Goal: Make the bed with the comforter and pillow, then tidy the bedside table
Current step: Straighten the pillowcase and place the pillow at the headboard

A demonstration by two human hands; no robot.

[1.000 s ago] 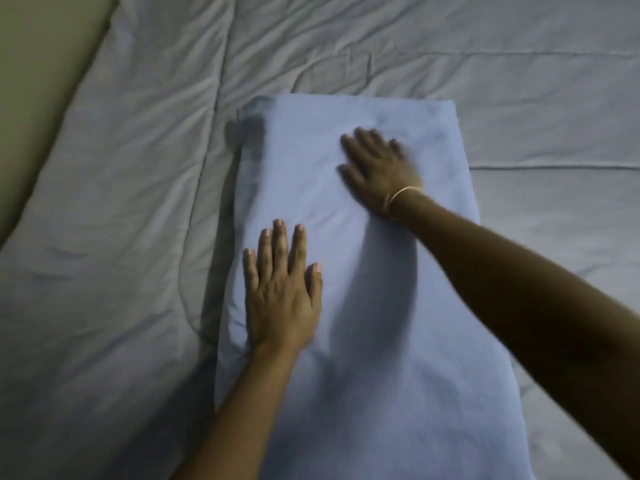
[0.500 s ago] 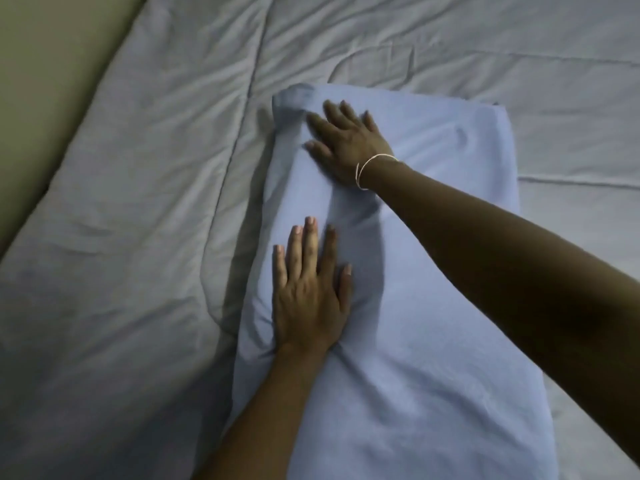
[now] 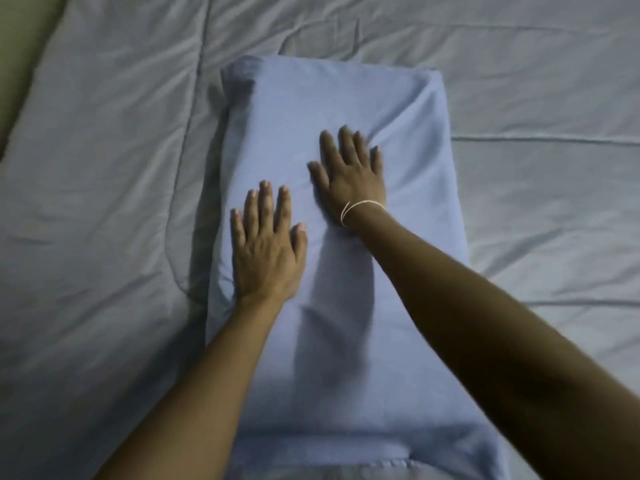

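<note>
Pillow (image 3: 346,109) lies lengthwise on comforter (image 3: 104,202), spread over bed. Left hand (image 3: 265,252) and right hand (image 3: 351,178) both flat, fingers straight, palms pressing pillow top, likely smoothing case wrinkles. Nothing gripped. Bedside table not visible.

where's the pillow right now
In the head view the blue pillow lies centre frame on the grey comforter, with the left hand and right hand flat on it.
</note>
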